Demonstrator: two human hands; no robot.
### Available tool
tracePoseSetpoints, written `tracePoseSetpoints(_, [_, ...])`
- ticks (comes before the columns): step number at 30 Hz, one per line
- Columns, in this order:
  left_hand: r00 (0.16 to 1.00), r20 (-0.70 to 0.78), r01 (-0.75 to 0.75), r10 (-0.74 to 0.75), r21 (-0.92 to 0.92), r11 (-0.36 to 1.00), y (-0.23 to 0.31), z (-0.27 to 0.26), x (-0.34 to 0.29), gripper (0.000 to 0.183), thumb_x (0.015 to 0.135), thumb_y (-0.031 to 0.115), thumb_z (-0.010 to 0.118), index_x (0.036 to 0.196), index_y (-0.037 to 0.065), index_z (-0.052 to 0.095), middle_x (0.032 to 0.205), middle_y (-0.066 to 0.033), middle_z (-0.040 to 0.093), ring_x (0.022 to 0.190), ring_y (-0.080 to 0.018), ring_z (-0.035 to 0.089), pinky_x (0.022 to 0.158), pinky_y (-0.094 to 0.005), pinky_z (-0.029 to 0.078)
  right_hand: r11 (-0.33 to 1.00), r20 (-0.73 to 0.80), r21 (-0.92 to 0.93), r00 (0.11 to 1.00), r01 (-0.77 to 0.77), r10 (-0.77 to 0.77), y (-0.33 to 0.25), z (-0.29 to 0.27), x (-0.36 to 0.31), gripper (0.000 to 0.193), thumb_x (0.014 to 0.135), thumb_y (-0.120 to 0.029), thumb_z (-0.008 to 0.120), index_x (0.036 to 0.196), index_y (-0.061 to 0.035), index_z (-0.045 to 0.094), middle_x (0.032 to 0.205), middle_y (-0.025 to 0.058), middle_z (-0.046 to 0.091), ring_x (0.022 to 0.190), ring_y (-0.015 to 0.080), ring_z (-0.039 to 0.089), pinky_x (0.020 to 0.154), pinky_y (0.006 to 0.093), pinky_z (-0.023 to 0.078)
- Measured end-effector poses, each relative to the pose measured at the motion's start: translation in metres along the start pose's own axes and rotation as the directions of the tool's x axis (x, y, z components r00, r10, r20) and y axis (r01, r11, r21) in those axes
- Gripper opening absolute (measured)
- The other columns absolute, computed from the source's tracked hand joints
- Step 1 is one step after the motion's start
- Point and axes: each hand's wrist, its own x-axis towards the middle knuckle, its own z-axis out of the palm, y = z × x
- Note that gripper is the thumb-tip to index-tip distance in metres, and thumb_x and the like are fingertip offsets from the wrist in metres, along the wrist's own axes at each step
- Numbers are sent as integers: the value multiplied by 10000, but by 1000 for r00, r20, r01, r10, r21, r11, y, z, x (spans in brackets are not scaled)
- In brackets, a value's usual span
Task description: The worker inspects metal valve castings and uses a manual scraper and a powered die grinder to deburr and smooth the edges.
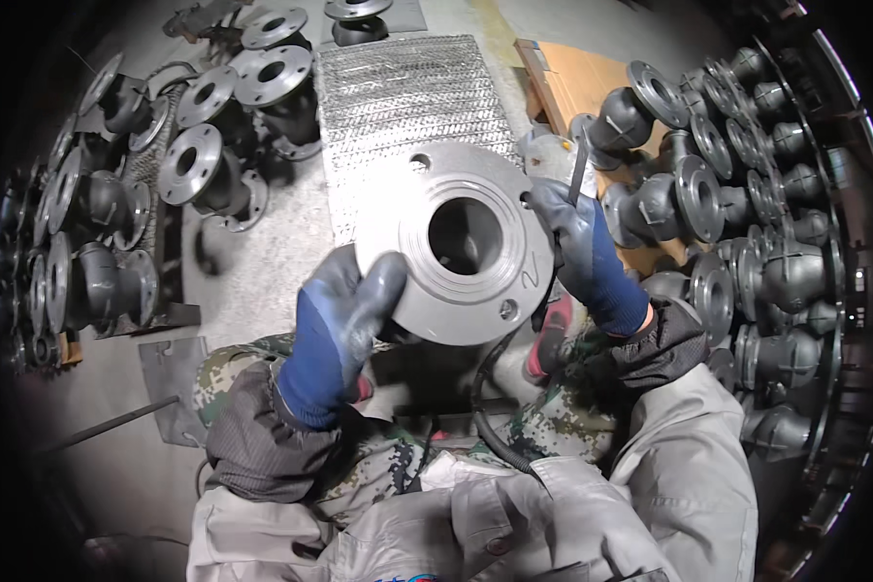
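Observation:
A grey metal flanged valve body (446, 306) is held up in front of me, its round flange face tilted toward me. The flange has a large central bore, bolt holes and a handwritten mark. My left hand (335, 315), in a blue and grey glove, clasps the flange's lower left edge with the thumb on its face. At the right rim, my gloved right hand (587, 247) grips the same flange; its fingers are partly hidden behind it. A thin dark rod (579, 170) sticks up from the right hand. The rest of the valve body is hidden behind the flange.
Beyond the flange lies a silvery, ribbed mat (407, 87). Several flanged castings (204, 165) stand at the left; many more (698, 199) crowd the right beside a brown board (577, 82). A dark hose (485, 403) runs by my lap. A grey plate (170, 388) lies lower left.

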Motion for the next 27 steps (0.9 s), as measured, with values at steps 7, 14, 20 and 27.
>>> tracePoseSetpoints(7, [988, 152, -3, 7, -25, 1000, -9, 16, -11, 309, 942, 165, 523, 1121, -87, 529, 972, -122, 651, 859, -142, 615, 774, -281, 500, 990, 107, -138, 994, 9, 6, 9, -38, -19, 193, 893, -158, 487, 804, 10, 521, 728, 57, 513, 677, 147, 488, 633, 290, 405])
tracePoseSetpoints(14, [949, 279, 95, -150, 199, 975, -6, 41, -4, 341, 862, 184, 646, 1081, -66, 568, 908, -155, 669, 824, -166, 643, 759, -310, 523, 988, 169, -145, 985, 47, -22, 10, -75, -28, 316, 878, -135, 505, 1118, 51, 594, 1030, 147, 655, 889, 212, 631, 812, 316, 482])
tracePoseSetpoints(20, [967, 254, -44, -18, 233, 972, -5, 62, 3, 276, 847, 183, 650, 964, -61, 598, 771, -108, 656, 656, -125, 620, 598, -277, 518, 951, 54, -248, 982, 187, -179, 27, -78, -35, 232, 789, -36, 612, 1010, 36, 616, 1016, 180, 647, 902, 315, 644, 797, 351, 501])
tracePoseSetpoints(27, [995, -40, 101, -93, 291, 951, -7, 47, 26, 340, 928, 267, 565, 943, -72, 587, 756, -40, 608, 608, -57, 528, 526, -208, 421, 793, -62, -441, 868, 419, -493, 36, -65, -35, 296, 752, -96, 675, 1008, 41, 620, 936, 156, 666, 823, 278, 658, 753, 333, 512])
